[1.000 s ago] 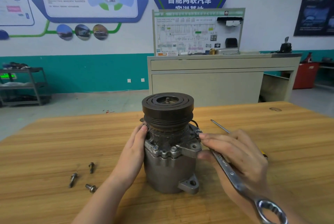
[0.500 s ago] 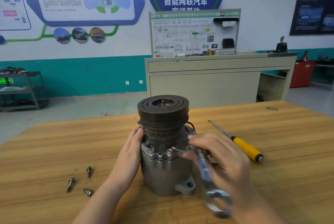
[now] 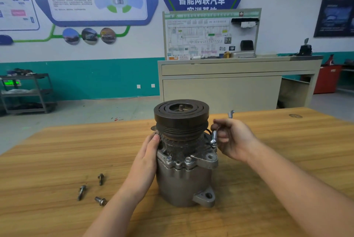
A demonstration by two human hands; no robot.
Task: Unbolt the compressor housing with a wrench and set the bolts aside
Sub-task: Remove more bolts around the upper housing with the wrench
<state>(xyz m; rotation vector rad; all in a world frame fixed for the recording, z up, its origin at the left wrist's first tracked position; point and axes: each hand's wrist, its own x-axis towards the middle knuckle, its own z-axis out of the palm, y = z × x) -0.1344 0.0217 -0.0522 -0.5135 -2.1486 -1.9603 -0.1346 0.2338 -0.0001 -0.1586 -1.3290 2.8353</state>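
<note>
The grey compressor (image 3: 182, 185) stands upright on the wooden table (image 3: 57, 152), its black pulley (image 3: 181, 116) on top. My left hand (image 3: 145, 162) rests flat against its left side with straight fingers. My right hand (image 3: 232, 139) grips a silver wrench (image 3: 214, 137) held nearly upright at the right rear of the housing flange; its lower end sits by a bolt there and its upper end (image 3: 230, 113) pokes above my fingers. Two bolts (image 3: 188, 159) remain in the front flange. Three loose bolts (image 3: 100, 179) lie on the table to the left.
A beige cabinet (image 3: 237, 87) with a wiring display board stands beyond the table's far edge. A metal shelf cart (image 3: 26, 93) is at far left and a red bin (image 3: 327, 79) at far right. My right forearm covers the table where the yellow-handled screwdriver lay.
My right hand has swung the wrench from pointing toward me round to the right rear of the housing, now near upright. The screwdriver is now hidden. My left hand has stayed put.
</note>
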